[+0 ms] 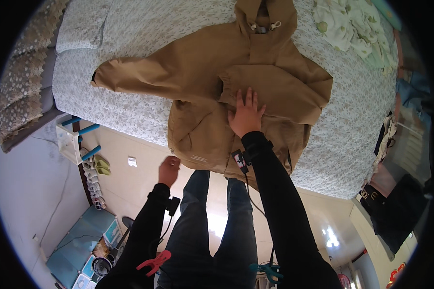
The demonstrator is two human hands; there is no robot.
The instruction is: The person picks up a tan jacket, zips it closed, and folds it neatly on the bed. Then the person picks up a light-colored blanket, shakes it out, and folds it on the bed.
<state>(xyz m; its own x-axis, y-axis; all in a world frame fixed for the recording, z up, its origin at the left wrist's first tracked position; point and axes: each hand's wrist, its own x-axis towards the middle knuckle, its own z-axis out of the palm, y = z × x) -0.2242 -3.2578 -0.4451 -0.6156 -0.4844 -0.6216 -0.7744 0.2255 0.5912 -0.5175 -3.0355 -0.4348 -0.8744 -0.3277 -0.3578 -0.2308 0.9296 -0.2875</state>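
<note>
A brown hooded jacket (199,68) lies spread on the bed, its hood at the far side and its hem over the near edge. The left-side sleeve (130,74) stretches outward; the other sleeve (275,86) is folded across the chest, its elastic cuff (225,88) near the middle. My right hand (246,113) rests palm down on the folded sleeve, fingers spread, gripping nothing. Beside the jacket's lower left corner is my left hand (169,170), fingers curled. Its fingertips are hidden, so whether it touches the hem is unclear.
Patterned bedding (137,32) covers the bed, with a pale green-and-white blanket (354,29) at the far right. An upturned stool (70,142) with blue legs stands left, near green slippers (102,165) and several shoes. Dark clothing (398,213) hangs over furniture at right.
</note>
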